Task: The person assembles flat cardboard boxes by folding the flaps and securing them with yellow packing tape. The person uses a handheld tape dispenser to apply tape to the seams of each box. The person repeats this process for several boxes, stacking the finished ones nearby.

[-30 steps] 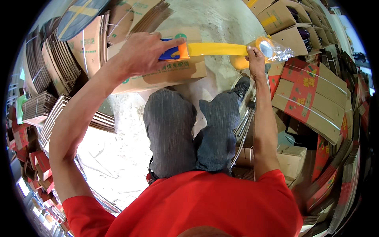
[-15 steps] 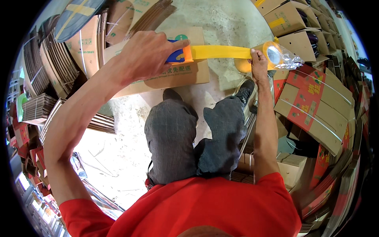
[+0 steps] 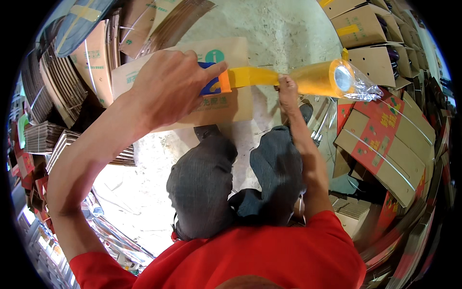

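Note:
My left hand (image 3: 168, 86) is wrapped round a blue and orange tape dispenser (image 3: 219, 82), index finger stretched along its top. From it a strip of yellow tape (image 3: 252, 76) runs out to the right. My right hand (image 3: 288, 89) pinches the strip's far end between thumb and fingers. Beneath the dispenser stands a brown cardboard box (image 3: 236, 108) with green print, and my left hand covers part of it. The strip hangs over the box's right edge; whether it touches the cardboard I cannot tell.
Right of my right hand lies a plastic-wrapped column of yellow tape rolls (image 3: 317, 77). Bundled flat red and brown cartons (image 3: 380, 132) lie at the right. Open boxes with dark produce (image 3: 365, 26) stand far right. Bundles of flattened cardboard (image 3: 91, 62) stand at the left.
My right hand has moved left and slightly nearer, holding the tape end, so the strip between my hands is shorter. My left hand and the dispenser have shifted slightly left and nearer.

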Demonstrator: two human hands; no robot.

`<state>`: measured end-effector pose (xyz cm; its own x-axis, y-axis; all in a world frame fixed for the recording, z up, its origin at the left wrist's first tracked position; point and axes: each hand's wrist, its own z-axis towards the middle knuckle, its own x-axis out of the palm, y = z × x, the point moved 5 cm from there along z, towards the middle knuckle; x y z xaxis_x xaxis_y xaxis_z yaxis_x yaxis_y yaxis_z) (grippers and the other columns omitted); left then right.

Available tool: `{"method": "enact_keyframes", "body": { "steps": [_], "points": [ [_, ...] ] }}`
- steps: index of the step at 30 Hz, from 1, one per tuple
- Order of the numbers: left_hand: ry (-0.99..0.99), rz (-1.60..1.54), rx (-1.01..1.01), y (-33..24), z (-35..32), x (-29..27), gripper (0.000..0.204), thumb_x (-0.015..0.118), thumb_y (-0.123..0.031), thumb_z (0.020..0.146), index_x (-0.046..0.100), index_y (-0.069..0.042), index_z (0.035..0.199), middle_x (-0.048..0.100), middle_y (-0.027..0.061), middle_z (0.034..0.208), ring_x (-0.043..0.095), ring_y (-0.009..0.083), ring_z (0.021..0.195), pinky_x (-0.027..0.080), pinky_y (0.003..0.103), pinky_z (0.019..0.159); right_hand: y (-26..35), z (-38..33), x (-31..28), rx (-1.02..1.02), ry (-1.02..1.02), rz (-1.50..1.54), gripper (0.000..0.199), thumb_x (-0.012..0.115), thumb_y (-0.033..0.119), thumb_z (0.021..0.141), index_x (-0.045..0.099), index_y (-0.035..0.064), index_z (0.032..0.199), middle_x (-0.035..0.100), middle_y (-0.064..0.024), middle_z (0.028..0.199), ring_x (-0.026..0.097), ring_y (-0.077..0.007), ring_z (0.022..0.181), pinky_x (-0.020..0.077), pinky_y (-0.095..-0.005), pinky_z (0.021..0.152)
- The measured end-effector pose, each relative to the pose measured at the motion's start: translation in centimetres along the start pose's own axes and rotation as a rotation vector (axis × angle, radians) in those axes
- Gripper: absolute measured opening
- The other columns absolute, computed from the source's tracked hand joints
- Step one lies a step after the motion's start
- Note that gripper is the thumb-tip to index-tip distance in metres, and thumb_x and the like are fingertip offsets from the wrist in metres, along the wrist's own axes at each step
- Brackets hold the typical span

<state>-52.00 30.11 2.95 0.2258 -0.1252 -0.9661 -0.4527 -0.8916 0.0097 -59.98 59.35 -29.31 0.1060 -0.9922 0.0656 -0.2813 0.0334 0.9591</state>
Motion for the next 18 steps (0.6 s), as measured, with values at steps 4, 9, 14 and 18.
{"method": "enact_keyframes", "body": {
  "steps": [4, 9, 14, 18],
  "points": [
    [0.083, -0.023, -0.014, -0.1, 1.0, 0.7, 0.055, 0.069, -0.035, 0.097, 0.053, -0.028, 0.149, 0.063, 0.0129, 0.098, 0.064, 0.0274, 0.082, 0.049, 0.045, 0.073, -3.1, -1.1, 3.7, 0.042, 0.005, -0.061, 0.021, 0.06, 0.026, 0.107, 0.068, 0.0074, 0.101, 0.063, 0.0045, 0.084, 0.05, -0.0049, 0.074, 0.043, -0.0243, 0.067],
    [0.157, 0.007, -0.043, -0.4, 2.2, 0.2, 0.059, 0.074, -0.033, 0.092, 0.053, -0.026, 0.147, 0.063, 0.0094, 0.095, 0.064, 0.0239, 0.08, 0.052, 0.042, 0.073, -3.7, -2.4, 8.1, -0.039, 0.1, -0.263, 0.026, 0.057, 0.024, 0.109, 0.063, 0.0022, 0.096, 0.059, 0.0017, 0.081, 0.048, -0.0066, 0.076, 0.0438, -0.0252, 0.069],
    [0.269, 0.088, -0.067, -0.9, 3.1, 0.7, 0.069, 0.079, -0.031, 0.089, 0.05, -0.03, 0.151, 0.062, 0.0087, 0.094, 0.061, 0.0207, 0.075, 0.054, 0.038, 0.071, -4.7, -2.7, 11.3, -0.107, 0.07, -0.097, 0.02, 0.058, 0.018, 0.105, 0.061, -0.0001, 0.097, 0.06, -0.0133, 0.077, 0.052, -0.0189, 0.072, 0.0478, -0.0353, 0.069],
    [0.196, 0.077, -0.02, -0.6, 3.1, 1.2, 0.072, 0.081, -0.03, 0.087, 0.05, -0.03, 0.152, 0.062, 0.0089, 0.091, 0.061, 0.0197, 0.072, 0.053, 0.035, 0.065, -5.3, -2.3, 11.0, -0.057, 0.087, -0.138, 0.019, 0.06, 0.018, 0.103, 0.061, -0.0007, 0.099, 0.066, -0.0168, 0.082, 0.059, -0.0219, 0.075, 0.0504, -0.0354, 0.072]
  ]
}}
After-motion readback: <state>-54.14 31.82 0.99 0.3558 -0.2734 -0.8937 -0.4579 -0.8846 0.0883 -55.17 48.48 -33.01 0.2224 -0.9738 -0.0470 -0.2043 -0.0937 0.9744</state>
